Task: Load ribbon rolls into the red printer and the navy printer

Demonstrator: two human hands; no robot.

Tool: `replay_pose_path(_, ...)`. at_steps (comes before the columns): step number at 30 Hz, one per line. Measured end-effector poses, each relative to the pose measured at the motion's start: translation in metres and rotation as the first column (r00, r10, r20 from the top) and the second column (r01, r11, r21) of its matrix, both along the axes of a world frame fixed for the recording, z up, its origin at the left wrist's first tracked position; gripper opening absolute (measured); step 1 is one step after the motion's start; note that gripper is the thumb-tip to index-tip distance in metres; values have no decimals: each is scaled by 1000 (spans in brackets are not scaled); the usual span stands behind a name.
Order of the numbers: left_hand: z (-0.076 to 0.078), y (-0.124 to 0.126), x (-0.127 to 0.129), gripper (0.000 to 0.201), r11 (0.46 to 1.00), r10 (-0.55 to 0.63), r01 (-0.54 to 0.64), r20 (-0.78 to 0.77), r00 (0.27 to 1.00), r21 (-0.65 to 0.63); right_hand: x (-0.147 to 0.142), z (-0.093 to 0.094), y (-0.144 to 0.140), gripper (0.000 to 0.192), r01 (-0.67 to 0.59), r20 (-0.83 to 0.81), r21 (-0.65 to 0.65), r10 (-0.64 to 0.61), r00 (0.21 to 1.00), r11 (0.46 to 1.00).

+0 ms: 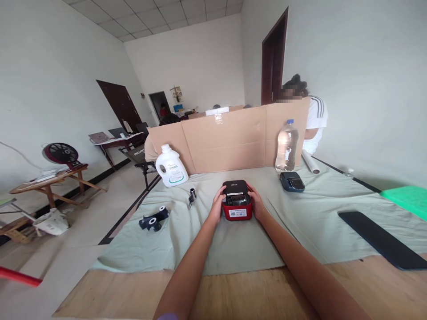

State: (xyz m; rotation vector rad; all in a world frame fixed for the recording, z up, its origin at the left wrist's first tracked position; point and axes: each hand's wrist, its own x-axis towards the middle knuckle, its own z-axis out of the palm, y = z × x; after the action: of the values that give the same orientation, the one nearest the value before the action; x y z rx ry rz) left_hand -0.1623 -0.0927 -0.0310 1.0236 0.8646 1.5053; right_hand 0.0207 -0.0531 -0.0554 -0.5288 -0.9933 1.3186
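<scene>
A red and black label printer sits on the green cloth in front of me, a dark window in its lid and a white sticker on its near side. My left hand is closed against its left side, and my right hand against its right side, so the printer is held between them. To the left lie several black ribbon rolls with white cores, and a smaller dark roll stands nearer the printer. A smaller dark blue printer rests to the right.
A cardboard screen stands along the back. Before it are a white jug and a large clear bottle. At the right are a white roll, a long black pad and a green sheet. A person sits behind.
</scene>
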Motion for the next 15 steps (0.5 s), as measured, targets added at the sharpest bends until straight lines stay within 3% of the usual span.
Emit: replay_pose_path(15, -7, 0, -2, 49, 997, -4, 6, -30, 1000, 72, 1, -7, 4, 49, 24, -2, -61, -25, 1000, 998)
